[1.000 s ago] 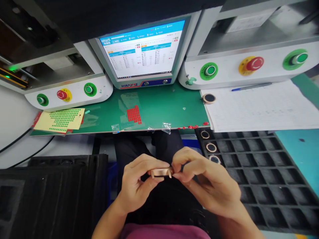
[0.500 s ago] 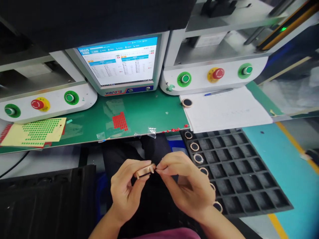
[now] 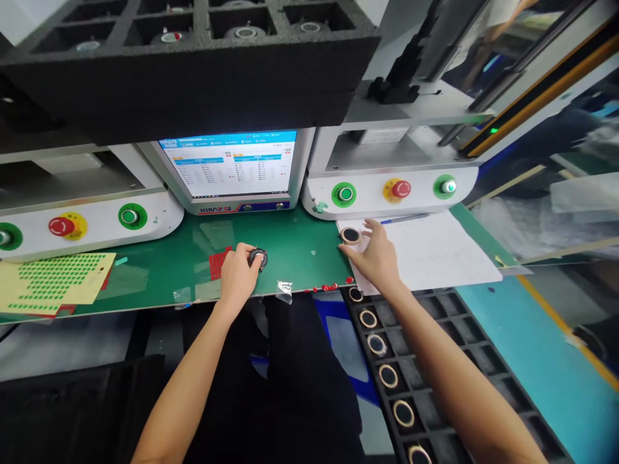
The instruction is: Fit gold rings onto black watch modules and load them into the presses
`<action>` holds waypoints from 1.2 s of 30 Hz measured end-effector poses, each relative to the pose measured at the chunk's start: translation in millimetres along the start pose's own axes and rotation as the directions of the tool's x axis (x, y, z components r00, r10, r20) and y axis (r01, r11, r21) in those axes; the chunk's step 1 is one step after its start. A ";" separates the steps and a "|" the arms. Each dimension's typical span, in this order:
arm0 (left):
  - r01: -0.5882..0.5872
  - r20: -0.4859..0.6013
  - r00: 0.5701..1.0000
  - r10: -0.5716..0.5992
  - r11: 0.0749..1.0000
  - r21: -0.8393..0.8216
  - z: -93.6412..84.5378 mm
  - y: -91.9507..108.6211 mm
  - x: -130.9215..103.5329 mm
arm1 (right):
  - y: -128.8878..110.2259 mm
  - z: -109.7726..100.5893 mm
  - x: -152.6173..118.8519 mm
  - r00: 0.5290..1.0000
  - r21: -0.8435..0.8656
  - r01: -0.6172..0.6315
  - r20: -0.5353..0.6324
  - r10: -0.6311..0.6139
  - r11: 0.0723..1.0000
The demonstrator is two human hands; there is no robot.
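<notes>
While the left hand (image 3: 238,274) pinches a dark disc (image 3: 258,259), the right hand (image 3: 378,258), fingers parted, perhaps touches a gold-rimmed disc (image 3: 350,236).

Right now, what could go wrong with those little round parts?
The left hand pinches a dark round part near the front of the green bench; a slip might send it off the edge. The right hand has its fingers spread beside another round part, and could knock it or shift the paper. Loose red bits on the bench's front edge might cling to a sleeveless arm.
</notes>
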State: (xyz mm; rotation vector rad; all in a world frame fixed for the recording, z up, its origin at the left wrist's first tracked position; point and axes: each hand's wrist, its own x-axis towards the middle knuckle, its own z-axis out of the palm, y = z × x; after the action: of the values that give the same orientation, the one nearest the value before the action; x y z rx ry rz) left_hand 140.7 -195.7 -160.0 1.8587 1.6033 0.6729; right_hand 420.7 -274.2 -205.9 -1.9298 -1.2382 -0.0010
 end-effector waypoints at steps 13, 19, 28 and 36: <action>0.219 0.471 0.877 0.093 0.796 -0.564 -3.6 28.7 -78.8 | -96.8 -30.0 -66.7 0.971 0.578 0.012 0.188 -0.147 0.816; 0.745 0.726 0.661 0.187 -0.046 -0.666 -5.8 44.3 -138.4 | -140.8 -54.1 -131.6 0.932 0.913 -0.203 0.291 -0.215 0.354; 0.091 0.179 0.972 0.150 0.465 -0.880 -40.2 31.1 -153.5 | -167.5 -74.5 -149.8 0.972 0.853 0.192 -0.098 -0.213 0.486; -0.421 -0.079 0.885 0.458 0.717 -0.556 -53.0 19.5 -157.9 | -175.9 -75.5 -151.8 0.973 0.809 0.199 -0.094 -0.212 0.552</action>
State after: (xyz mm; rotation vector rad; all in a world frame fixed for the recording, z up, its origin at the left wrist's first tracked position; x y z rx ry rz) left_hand 93.5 -348.3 -108.8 1.7710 0.7681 1.1381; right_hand 240.2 -405.4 -106.6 -0.9527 -1.1674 0.4054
